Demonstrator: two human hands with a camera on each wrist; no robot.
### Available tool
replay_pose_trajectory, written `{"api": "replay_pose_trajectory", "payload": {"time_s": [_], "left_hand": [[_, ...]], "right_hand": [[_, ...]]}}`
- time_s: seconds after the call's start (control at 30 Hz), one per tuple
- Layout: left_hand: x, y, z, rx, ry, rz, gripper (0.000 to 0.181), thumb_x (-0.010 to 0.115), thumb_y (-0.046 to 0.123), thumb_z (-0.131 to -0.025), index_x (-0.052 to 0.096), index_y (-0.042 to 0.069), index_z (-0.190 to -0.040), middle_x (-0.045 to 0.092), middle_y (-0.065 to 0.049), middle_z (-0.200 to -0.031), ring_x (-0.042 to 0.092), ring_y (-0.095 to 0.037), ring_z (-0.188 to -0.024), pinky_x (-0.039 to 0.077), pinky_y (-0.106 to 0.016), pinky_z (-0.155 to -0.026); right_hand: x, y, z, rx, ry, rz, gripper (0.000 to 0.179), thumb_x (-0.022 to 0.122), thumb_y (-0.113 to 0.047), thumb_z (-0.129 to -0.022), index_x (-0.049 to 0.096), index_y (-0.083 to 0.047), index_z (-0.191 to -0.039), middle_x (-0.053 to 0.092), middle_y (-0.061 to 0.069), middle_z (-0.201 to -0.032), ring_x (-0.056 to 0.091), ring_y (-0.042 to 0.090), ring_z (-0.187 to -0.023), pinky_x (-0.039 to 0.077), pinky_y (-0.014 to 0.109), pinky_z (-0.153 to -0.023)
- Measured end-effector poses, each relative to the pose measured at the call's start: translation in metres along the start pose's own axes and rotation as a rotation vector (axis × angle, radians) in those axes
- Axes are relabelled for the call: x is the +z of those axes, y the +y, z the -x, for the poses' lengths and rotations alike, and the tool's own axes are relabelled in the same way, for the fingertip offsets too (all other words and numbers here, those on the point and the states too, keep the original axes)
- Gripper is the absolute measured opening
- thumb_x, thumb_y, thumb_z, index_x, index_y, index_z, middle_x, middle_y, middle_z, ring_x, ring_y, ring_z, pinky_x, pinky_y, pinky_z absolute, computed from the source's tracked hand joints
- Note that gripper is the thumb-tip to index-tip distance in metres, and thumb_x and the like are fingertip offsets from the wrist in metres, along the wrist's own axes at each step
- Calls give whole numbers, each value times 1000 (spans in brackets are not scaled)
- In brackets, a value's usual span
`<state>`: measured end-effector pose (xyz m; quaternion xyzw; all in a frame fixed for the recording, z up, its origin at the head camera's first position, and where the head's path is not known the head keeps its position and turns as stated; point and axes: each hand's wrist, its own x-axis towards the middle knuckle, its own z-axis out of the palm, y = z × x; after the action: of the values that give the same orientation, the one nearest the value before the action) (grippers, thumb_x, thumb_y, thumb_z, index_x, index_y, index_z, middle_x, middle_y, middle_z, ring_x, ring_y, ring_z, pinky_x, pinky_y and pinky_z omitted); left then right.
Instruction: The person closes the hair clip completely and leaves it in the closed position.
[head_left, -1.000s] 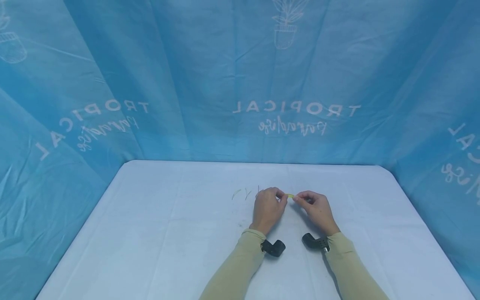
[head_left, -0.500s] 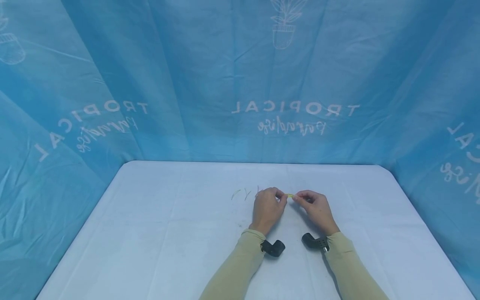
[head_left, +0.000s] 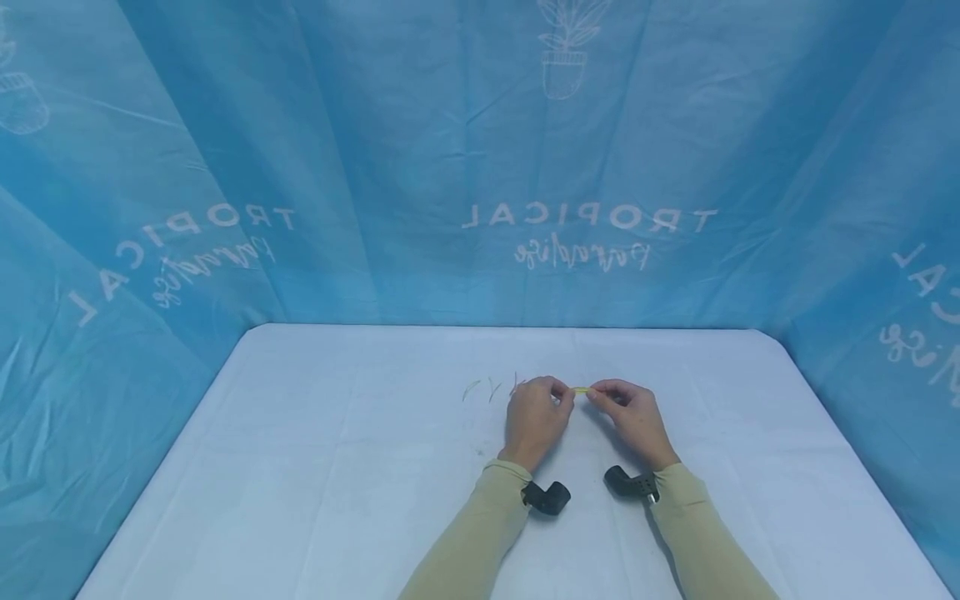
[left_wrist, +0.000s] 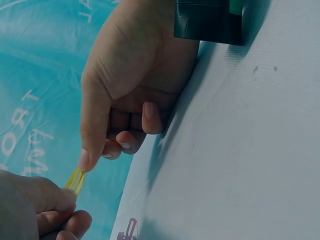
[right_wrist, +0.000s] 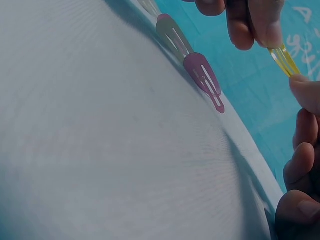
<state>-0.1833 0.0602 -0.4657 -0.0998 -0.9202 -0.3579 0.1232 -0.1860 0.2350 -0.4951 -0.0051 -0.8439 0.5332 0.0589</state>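
A yellow snap hair clip [head_left: 581,390] is held between both hands above the white table. My left hand [head_left: 534,421] pinches its left end with thumb and fingertips. At its other end, the thumb and fingertips of my right hand [head_left: 636,423] pinch it. In the right wrist view the slotted yellow clip [right_wrist: 284,61] stretches from one hand's fingertips to the other's. Left of my left hand lie several more snap clips in a row, among them a purple clip [right_wrist: 202,73] and a greenish clip [right_wrist: 173,37] with a pink end.
The white-covered table [head_left: 300,467] runs back to a blue curtain [head_left: 420,167] with mirrored white lettering, which also hangs at both sides. A black wrist camera [head_left: 547,497] sits on the left wrist and another black camera [head_left: 628,484] on the right.
Both hands stay almost still at the yellow clip, which looks a little straighter between the fingertips. The head view has tilted very slightly.
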Motion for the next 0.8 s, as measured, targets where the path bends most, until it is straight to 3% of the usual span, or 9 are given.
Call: {"api": "replay_pose_trajectory", "payload": {"time_s": [0.5,0.8], "left_hand": [[-1,3,2,37,-52,18,13,71,25,-95,77,13,-98,73,4,-90,68,-10,-87,52,-24,-79],[-1,5,1,58,-86,4,15,71,26,-95,78,13,-98,75,4,-93,69,-10,-90,52,-23,-79]], "right_hand": [[-2,-2,2,31,23,-21,37,69,-35,-96,69,-3,-113,66,12,-114,56,19,-106,49,29,-82],[-1,0,2,9,50,-49,32,69,-28,-97,67,-2,-116,66,13,-111,59,13,-95,49,25,-68]]}}
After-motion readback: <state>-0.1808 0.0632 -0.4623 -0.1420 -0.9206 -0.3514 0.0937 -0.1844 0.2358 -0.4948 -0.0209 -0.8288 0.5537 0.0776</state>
